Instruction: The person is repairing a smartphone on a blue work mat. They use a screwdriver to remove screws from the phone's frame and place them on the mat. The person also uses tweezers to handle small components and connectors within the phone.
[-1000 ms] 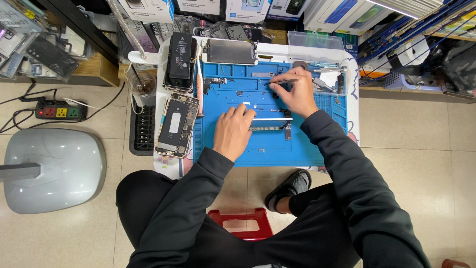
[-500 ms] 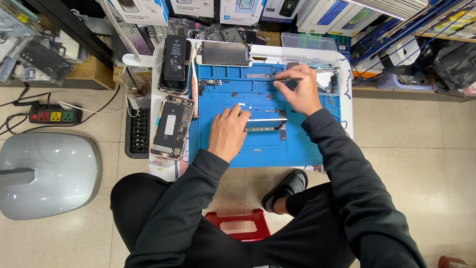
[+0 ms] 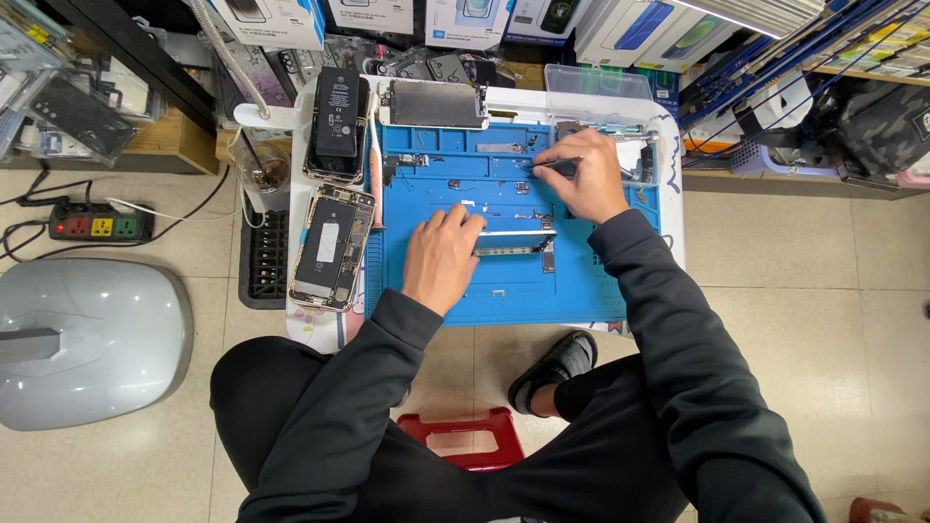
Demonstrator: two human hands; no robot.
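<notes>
Presently the left hand (image 3: 441, 257) lies flat on the blue work mat (image 3: 426, 291), fingers together, pinning the end of a slim metal phone part (image 3: 513, 242). The right hand (image 3: 581, 174) is closed on a thin dark tool (image 3: 542, 165), probably tweezers, tip near small loose parts (image 3: 455, 184) at the mat's far side. Good practice: keep the part pinned and the tool wrist low. An opened phone (image 3: 332, 247) sits just off the mat's left edge; a clear tray (image 3: 601, 82) crowds the far right corner; open mat remains nearest the person.
</notes>
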